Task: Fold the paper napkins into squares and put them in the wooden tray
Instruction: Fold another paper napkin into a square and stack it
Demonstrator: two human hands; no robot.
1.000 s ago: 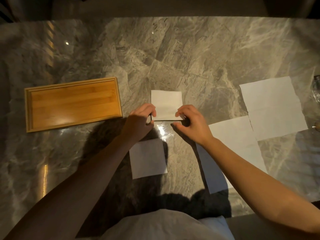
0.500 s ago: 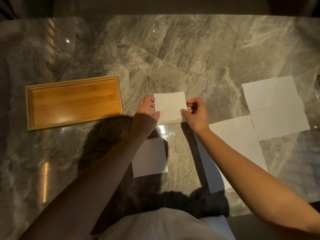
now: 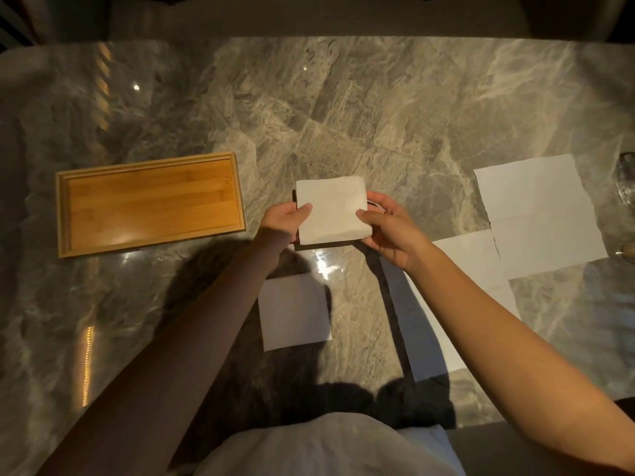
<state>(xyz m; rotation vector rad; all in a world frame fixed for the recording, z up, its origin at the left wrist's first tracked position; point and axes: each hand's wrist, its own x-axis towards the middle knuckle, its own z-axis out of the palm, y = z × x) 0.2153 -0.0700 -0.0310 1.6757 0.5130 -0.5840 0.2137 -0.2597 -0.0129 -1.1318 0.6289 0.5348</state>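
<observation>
A small folded white napkin is held just above the marble table at the centre. My left hand pinches its left edge and my right hand pinches its right edge. The wooden tray lies flat to the left with nothing in it. A second folded square napkin rests on the table nearer to me, under my left forearm. Two unfolded napkins lie to the right: one at the far right, another partly covered by my right arm.
The grey marble table stretches far beyond the napkins. A clear glass object stands at the right edge of view. My white-clad torso is at the table's near edge.
Both hands have shifted from pressing the folded napkin's near edge to gripping its two sides, and the napkin has lifted slightly off the table.
</observation>
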